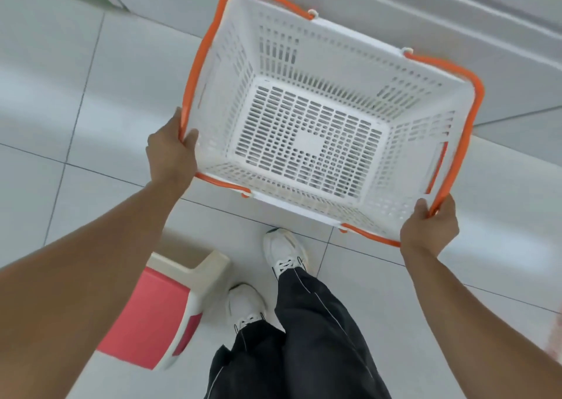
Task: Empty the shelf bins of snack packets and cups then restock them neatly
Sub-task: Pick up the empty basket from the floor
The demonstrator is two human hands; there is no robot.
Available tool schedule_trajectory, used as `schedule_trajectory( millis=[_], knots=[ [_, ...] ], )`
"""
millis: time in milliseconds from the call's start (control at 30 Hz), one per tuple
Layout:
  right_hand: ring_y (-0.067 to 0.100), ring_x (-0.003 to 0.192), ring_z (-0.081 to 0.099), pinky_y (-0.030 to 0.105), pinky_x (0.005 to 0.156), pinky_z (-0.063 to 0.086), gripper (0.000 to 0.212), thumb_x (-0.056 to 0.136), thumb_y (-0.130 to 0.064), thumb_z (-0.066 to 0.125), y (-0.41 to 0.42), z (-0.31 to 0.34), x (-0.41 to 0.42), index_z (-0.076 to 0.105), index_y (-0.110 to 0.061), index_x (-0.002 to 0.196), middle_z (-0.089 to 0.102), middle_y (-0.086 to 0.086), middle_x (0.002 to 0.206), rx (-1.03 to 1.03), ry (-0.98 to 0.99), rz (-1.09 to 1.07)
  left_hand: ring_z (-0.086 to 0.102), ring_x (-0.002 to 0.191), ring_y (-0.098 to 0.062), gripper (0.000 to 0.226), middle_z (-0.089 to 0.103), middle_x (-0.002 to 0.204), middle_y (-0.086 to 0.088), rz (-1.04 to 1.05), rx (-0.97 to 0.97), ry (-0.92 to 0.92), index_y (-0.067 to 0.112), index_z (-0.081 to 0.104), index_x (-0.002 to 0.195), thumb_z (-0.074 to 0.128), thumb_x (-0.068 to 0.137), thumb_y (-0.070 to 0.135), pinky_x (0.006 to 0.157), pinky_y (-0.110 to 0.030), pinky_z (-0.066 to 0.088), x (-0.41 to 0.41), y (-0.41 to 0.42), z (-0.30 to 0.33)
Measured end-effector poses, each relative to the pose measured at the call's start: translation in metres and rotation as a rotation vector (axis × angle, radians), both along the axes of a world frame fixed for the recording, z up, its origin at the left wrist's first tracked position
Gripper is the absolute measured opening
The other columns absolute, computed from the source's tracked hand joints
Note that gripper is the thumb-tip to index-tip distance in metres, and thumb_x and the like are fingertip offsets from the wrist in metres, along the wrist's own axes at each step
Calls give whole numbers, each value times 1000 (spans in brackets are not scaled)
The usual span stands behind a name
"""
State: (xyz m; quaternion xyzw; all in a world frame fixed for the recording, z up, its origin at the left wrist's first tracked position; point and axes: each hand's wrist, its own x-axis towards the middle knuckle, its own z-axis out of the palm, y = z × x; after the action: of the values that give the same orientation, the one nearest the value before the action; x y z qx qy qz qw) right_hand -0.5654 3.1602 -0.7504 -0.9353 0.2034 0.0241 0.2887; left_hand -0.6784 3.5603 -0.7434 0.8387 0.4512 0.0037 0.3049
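Observation:
I hold a white slotted plastic shopping basket [359, 38] with orange handles above the tiled floor; nothing lies inside it. My left hand [170, 152] grips its near left corner, fingers wrapped over the rim and the orange handle. My right hand [428, 227] grips the near right corner the same way. No snack packets, cups or shelf bins are in view.
A red and cream plastic stool [158, 310] stands on the floor by my left foot. My white shoes [284, 254] and dark trousers show below the basket. A grey shelf base [425, 9] runs along the top right. Light floor tiles [60, 94] spread to the left.

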Motion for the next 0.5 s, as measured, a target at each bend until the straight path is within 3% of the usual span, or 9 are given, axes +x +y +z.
schedule_trajectory(
  millis=[133,233,333,433,500],
  knots=[
    [28,82,52,29,73,38,8,85,-5,57,0,34,10,50,-8,80,51,5,80,-49,-94,43,61,88,-23,21,70,99,-1,20,23,-52,16,66,111,58,92,18,76,-26,42,2,4,29],
    [29,91,57,30,82,43,7,86,-8,57,4,75,12,58,-7,93,52,1,91,-16,-91,35,53,81,-21,14,63,90,-5,30,62,-66,7,65,102,63,89,12,71,-24,34,-5,9,58],
    [36,76,64,39,73,50,6,88,-15,57,12,138,4,57,-18,92,58,5,77,21,-71,68,47,66,-20,11,52,71,3,41,31,-91,7,65,98,64,89,11,59,-20,28,-19,20,111],
    [37,71,64,29,62,40,5,90,-11,59,28,218,-11,55,-16,90,60,12,72,41,-45,105,42,55,-15,4,47,61,5,55,32,-125,8,64,92,66,90,10,54,-10,32,-43,36,185],
    [35,72,62,28,66,36,7,90,-7,60,52,271,-17,57,-12,94,62,13,76,76,-20,148,44,54,-18,4,49,60,-2,96,29,-140,10,63,89,66,90,13,53,-10,33,-60,53,239]
  ],
)
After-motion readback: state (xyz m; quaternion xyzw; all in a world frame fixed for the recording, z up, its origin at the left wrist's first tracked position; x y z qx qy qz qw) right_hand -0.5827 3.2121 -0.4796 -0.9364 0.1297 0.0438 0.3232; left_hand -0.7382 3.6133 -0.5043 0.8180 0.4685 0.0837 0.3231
